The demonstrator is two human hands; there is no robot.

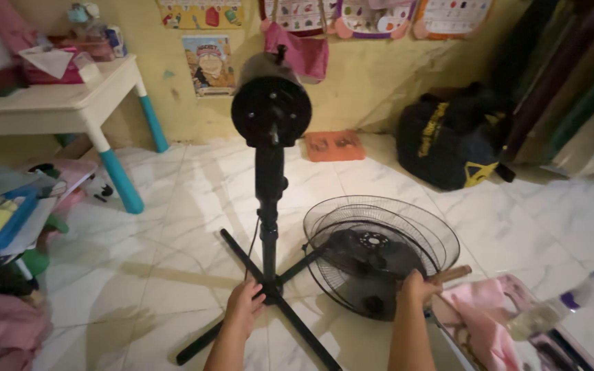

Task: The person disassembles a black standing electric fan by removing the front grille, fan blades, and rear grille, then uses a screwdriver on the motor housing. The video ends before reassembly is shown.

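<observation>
Two bare forearms rise from the bottom edge of the frame. At lower centre, the left hand point(244, 306) rests on the black cross-shaped metal base point(259, 306) of a standing fan, fingers curled loosely over one bar just beside the pole; whether that grip truly clamps the bar cannot be told. Right of centre, the right hand point(417, 287) is closed around a brown wooden handle point(452, 275), which pokes out toward the right; its tool end is hidden. This hand sits at the lower right rim of the round black wire fan grilles point(379, 251), which lie on the pale marbled tile floor point(173, 227), touching one leg of the base.

From the base a black pole point(269, 206) climbs to the bare black motor housing point(271, 106) at upper centre. Pink cloth point(482, 316) and a clear plastic bottle point(551, 309) lie in the lower right corner. Further back, a black bag with yellow trim point(455, 141) sits at the upper right, an orange flat tray point(333, 145) lies by the yellow wall, and a white desk with teal-tipped legs point(70, 103) stands at the upper left, cluttered on top.
</observation>
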